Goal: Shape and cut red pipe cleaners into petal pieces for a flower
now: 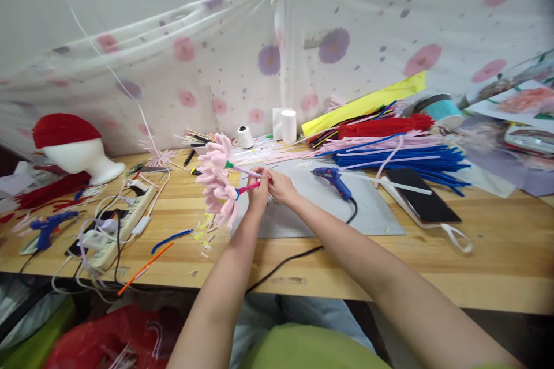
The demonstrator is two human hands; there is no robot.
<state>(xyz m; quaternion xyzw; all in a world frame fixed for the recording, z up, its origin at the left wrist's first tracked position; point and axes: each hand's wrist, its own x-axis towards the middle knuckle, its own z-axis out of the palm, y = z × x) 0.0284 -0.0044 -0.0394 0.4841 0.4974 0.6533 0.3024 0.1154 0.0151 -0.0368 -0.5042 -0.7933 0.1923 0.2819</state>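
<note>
My left hand is closed around the stems of two pink pipe-cleaner flowers, holding them above the wooden table. The flower heads point left; one stem is lilac, the other bright pink with a blue and green band. My right hand is pinched on the same stems, just right of my left hand. Both hands are over the left edge of a grey mat. A blue glue gun lies on the mat to the right of my hands, its black cord running toward me.
Bundles of red, blue and pink pipe cleaners lie at the back right beside a dark phone. A power strip with tangled cables, a second blue glue gun and a foam head with a red cap are left. Floral cloth hangs behind.
</note>
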